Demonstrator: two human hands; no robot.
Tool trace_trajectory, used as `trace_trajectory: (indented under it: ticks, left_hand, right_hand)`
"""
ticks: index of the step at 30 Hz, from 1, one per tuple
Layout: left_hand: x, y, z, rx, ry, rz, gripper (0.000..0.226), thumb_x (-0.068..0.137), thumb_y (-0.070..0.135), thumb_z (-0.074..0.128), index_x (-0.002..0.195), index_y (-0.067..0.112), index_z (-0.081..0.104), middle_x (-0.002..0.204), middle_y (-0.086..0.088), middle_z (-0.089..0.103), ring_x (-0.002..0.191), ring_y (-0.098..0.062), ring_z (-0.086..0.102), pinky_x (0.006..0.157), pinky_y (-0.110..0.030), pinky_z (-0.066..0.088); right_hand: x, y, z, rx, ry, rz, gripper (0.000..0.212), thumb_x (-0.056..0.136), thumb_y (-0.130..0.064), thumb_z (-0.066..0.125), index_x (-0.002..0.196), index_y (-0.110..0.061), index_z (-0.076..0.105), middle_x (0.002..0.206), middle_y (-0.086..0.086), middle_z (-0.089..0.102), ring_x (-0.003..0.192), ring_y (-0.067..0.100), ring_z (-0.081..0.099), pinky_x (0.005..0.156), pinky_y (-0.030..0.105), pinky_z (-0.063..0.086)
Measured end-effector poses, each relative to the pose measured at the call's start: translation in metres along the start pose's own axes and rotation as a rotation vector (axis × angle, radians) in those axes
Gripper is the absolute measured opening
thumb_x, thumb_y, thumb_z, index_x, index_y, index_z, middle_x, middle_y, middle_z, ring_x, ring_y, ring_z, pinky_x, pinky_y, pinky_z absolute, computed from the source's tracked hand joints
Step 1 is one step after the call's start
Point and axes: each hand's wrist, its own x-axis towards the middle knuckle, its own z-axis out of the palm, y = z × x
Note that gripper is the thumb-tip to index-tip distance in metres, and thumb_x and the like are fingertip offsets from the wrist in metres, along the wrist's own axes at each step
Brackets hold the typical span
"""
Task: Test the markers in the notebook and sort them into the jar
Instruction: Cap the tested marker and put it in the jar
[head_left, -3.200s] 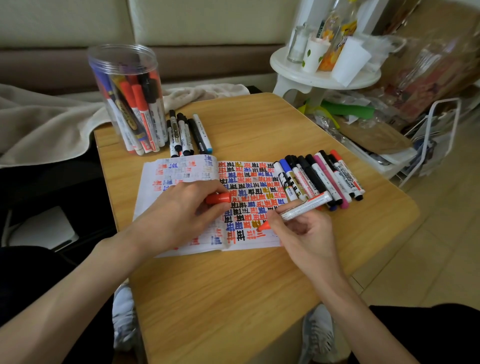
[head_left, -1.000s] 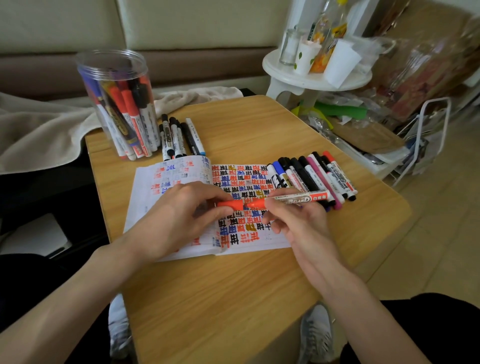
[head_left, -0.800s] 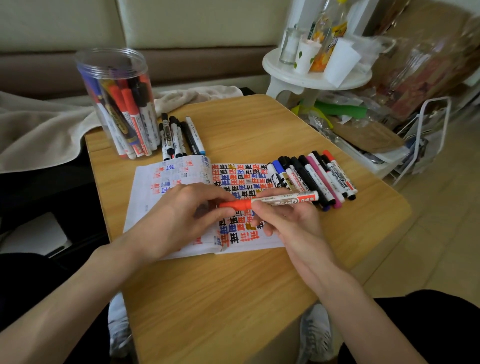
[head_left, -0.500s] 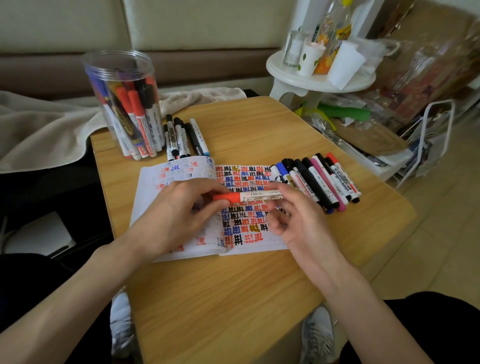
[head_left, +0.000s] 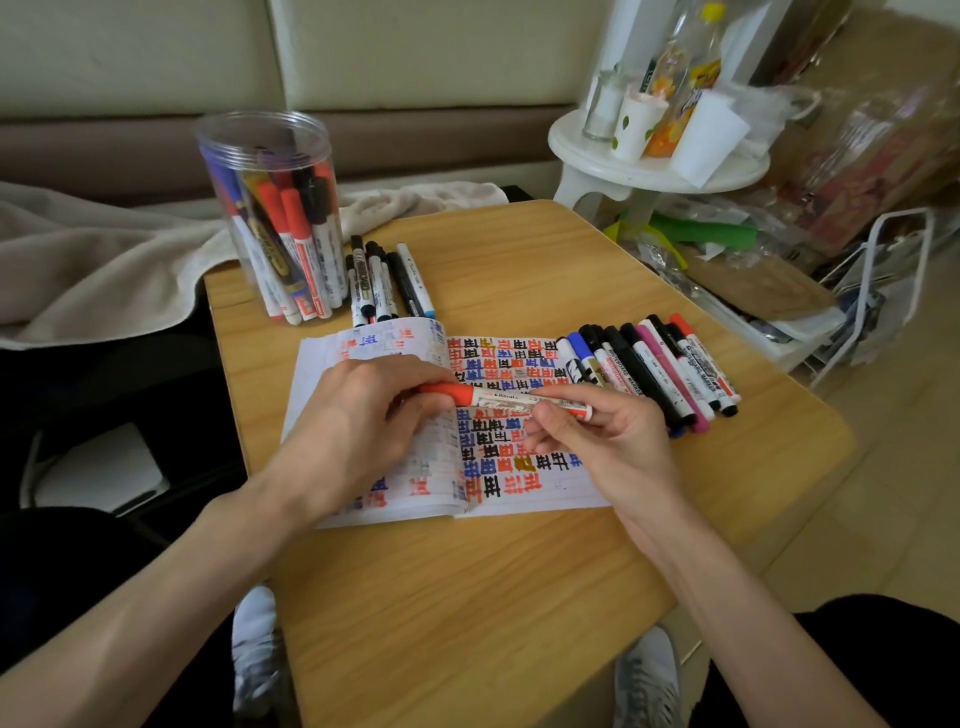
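Note:
An open notebook (head_left: 519, 483) covered in red, blue and black test marks lies on the wooden table (head_left: 467, 613). Over it I hold a red-capped white marker (head_left: 506, 398) level. My left hand (head_left: 358, 421) grips its red cap end, and my right hand (head_left: 597, 436) pinches its barrel end. A clear jar (head_left: 270, 218) holding several markers stands at the table's back left. A row of several markers (head_left: 654, 371) lies to the right of the notebook. Another small group of markers (head_left: 387, 280) lies beside the jar.
A beige blanket (head_left: 104, 260) lies on the sofa to the left. A white round side table (head_left: 660, 166) with cups and bottles stands behind the table on the right. Bags and a white wire rack (head_left: 883, 291) crowd the floor at the right.
My right hand stopped writing and lifted the marker. The red cap in my left hand went onto the tip, and both hands now hold the capped marker level.

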Motion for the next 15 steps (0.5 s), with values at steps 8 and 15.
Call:
trace_trajectory:
  ticks: [8, 15]
  left_hand:
    - [-0.001, -0.006, 0.002, -0.040, 0.065, -0.051, 0.016, 0.095, 0.018, 0.069, 0.107, 0.026, 0.078, 0.092, 0.037, 0.062, 0.087, 0.012, 0.063, 0.081, -0.015, 0.050]
    - [0.008, -0.011, -0.016, -0.207, -0.010, -0.088, 0.015, 0.096, 0.022, 0.065, 0.107, 0.029, 0.073, 0.090, 0.015, 0.074, 0.088, -0.013, 0.071, 0.083, -0.031, 0.057]
  right_hand:
    - [0.013, 0.002, 0.008, -0.019, -0.025, -0.016, 0.028, 0.084, -0.009, 0.079, 0.112, -0.011, 0.076, 0.087, 0.014, 0.079, 0.079, 0.030, 0.078, 0.074, 0.029, 0.063]
    - [0.025, -0.011, 0.017, -0.034, -0.048, -0.103, 0.024, 0.089, -0.010, 0.078, 0.113, -0.009, 0.076, 0.086, 0.011, 0.079, 0.078, 0.026, 0.077, 0.074, 0.028, 0.060]
